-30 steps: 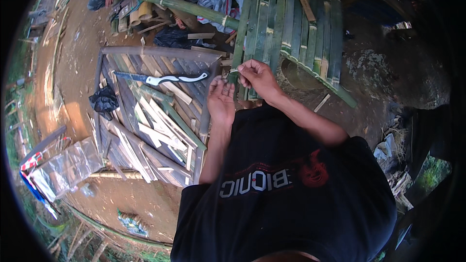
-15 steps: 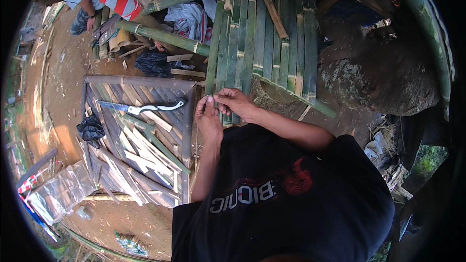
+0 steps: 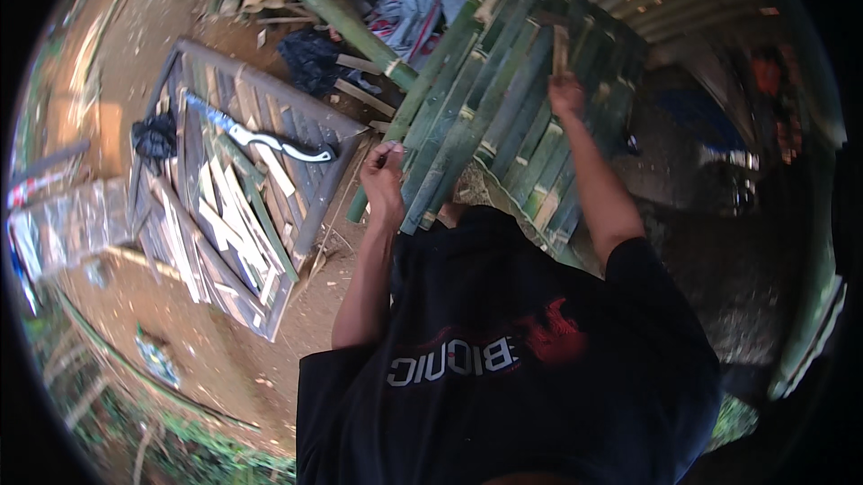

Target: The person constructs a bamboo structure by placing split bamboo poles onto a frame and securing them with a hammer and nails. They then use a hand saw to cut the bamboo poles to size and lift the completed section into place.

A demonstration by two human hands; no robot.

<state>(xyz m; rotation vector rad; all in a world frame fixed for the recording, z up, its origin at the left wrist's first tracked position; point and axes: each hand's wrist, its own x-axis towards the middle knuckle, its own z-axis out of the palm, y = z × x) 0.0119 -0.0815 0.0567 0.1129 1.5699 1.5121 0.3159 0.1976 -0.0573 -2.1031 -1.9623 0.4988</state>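
Observation:
My right hand (image 3: pixel 566 95) is closed round the wooden handle of a hammer (image 3: pixel 560 51), which lies toward the far end of a green bamboo slat bench (image 3: pixel 490 94). My left hand (image 3: pixel 384 175) hovers at the bench's left edge with thumb and fingers pinched together. Whatever sits in that pinch is too small to make out. Left of this hand, a hand saw (image 3: pixel 261 137) with a white and black handle rests on a slatted bamboo panel (image 3: pixel 310 224).
Several pale split sticks (image 3: pixel 229 224) lie loose on the panel, beside a black plastic bag (image 3: pixel 155 136). Beyond it are another black bag (image 3: pixel 310 61), a green bamboo pole (image 3: pixel 346 26) and a white sack (image 3: pixel 402 13). Clear plastic sheeting (image 3: pixel 76 220) lies at the left.
My right hand has left my left hand and reached far right to the hammer, taking hold of its handle. My left hand stays pinched. The whole view has turned.

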